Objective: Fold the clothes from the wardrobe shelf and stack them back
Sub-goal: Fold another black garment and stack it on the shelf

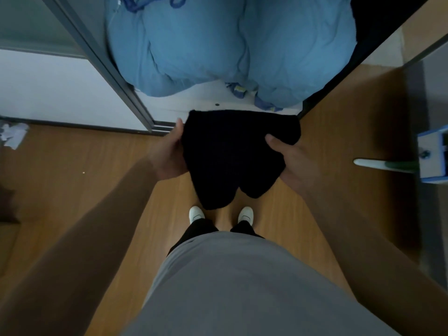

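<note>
My left hand [169,154] and right hand [293,163] each grip a side of a folded black garment [230,154], near the white wardrobe shelf [194,103]; laying it flat there seems next

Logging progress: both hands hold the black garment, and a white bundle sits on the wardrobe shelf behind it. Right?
Not quite: the head view shows the bundle on the wardrobe shelf is light blue, not white. The left hand and right hand do both hold the black garment.
</note>
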